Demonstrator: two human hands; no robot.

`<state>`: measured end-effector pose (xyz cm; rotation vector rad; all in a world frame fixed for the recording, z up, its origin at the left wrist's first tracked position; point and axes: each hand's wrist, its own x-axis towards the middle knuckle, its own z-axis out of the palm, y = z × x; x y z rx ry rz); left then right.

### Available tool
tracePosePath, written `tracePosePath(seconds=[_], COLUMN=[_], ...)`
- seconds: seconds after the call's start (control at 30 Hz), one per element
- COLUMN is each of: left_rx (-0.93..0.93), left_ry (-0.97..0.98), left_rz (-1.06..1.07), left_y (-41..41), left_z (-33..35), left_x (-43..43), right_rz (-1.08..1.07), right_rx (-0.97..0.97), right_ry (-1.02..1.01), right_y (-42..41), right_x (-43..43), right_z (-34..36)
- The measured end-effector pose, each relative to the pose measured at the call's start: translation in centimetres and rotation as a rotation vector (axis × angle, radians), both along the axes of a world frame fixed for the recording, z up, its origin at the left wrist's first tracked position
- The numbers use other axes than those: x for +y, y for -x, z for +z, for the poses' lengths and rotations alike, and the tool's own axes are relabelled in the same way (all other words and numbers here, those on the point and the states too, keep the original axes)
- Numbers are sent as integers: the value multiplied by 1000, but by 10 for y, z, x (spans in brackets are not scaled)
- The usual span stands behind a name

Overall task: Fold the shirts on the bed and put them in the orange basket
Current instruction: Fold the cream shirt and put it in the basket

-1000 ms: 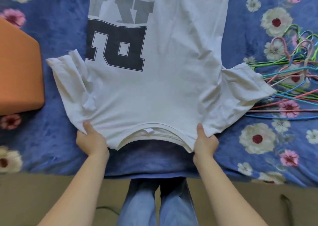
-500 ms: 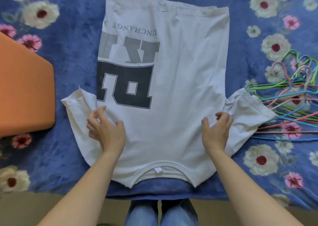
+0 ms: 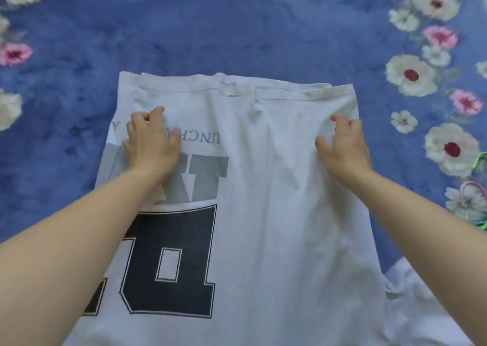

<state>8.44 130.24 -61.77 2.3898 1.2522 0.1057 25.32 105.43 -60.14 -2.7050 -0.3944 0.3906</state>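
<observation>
White printed T-shirt (image 3: 263,213) is pinched by left grip (image 3: 151,141) and right grip (image 3: 342,146), hem (image 3: 237,88) just beyond; lift both sides evenly.

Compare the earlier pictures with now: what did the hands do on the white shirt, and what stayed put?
Both hands let go of the collar end and moved along the white shirt toward its hem. The left hand lies on the print, the right hand gathers cloth. The shirt stays spread, print up, on the blanket.
</observation>
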Motion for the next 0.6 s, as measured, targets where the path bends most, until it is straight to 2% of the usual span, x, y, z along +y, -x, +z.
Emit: tracePosePath(seconds=[0.13,0.23,0.3,0.4,0.47,0.53,0.6], left_rx=[-134,-222,-347,-493,-610,-652,-654], left_ry=[54,154,207,204,205,246,341], left_rz=[219,484,561,561,609,689,760], left_y=[-34,-48,-51,-52,-54,-56,-58], left_z=[-1,-10,-14,-12,-3,7,5], left_x=[38,75,92,107,124,143,155], right_rz=[-152,-464,-625,-651,-692,-726,-723], right_rx=[0,79,142,92,26,31,92], right_ry=[-106,-283,-392,-477,-604,-710,-725], right_y=[-48,-75,-84,-93,-104,-114,-121], right_x=[25,37,39,32,29,28,29], right_z=[-7,-16,-17,-11,-3,1,-1])
